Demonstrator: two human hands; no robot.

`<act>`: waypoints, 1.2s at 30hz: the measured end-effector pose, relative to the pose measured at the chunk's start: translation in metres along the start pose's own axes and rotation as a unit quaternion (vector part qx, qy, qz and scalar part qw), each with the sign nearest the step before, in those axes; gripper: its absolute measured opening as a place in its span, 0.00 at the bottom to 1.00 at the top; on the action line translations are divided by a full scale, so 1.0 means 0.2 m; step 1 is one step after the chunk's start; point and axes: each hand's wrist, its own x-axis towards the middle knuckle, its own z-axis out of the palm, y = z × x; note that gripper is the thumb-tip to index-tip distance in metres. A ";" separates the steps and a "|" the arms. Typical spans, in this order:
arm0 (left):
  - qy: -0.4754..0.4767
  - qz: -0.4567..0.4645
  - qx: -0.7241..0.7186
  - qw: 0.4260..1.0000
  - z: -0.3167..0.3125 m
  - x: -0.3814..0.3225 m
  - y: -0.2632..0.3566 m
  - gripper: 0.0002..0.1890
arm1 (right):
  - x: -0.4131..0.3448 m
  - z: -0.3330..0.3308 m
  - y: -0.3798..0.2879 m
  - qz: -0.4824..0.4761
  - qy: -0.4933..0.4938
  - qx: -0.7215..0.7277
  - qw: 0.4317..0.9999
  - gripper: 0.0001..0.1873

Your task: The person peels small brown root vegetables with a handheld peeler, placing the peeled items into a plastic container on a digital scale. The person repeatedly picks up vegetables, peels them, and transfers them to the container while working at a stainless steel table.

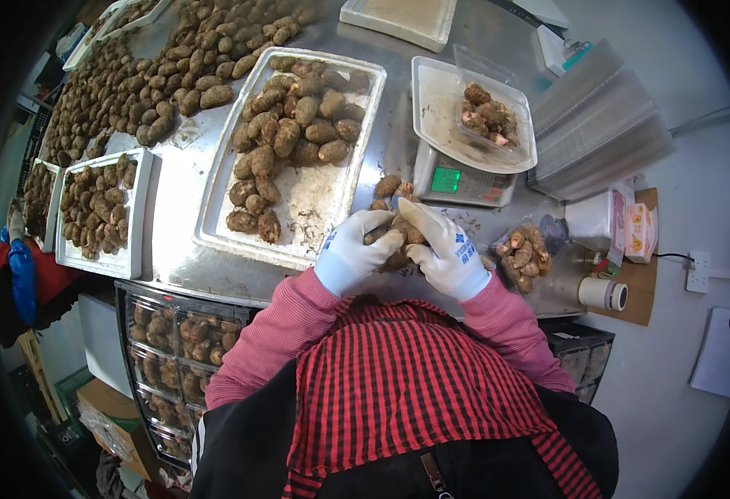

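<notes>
In white knit gloves, my left hand and my right hand meet over a small pile of brown taro corms near the table's front edge. The left fingers are curled round a corm. My right fingers touch the corms too, and their exact hold is partly hidden. Just beyond them lie loose corms. Behind stands a digital scale with a lit green display; its white tray bears a clear plastic box of corms. On my left is a white foam tray partly filled with corms.
A large heap of taro corms covers the far left of the metal table, with a smaller foam tray below it. To the right are stacked clear plastic boxes, a packed box of corms and a white jar. A person's blue sleeve shows far left.
</notes>
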 end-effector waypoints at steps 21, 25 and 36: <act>0.065 0.190 0.204 0.958 0.05 0.02 -0.11 0.08 | -0.10 0.00 0.05 0.088 0.031 0.069 0.993 0.31; -0.017 -0.034 0.008 0.999 0.06 0.03 -0.12 0.09 | -0.09 0.00 0.04 0.020 0.019 -0.022 0.999 0.31; 0.064 -0.114 -0.101 0.986 0.04 0.04 -0.26 0.07 | -0.13 0.02 0.10 0.111 0.027 0.280 0.953 0.31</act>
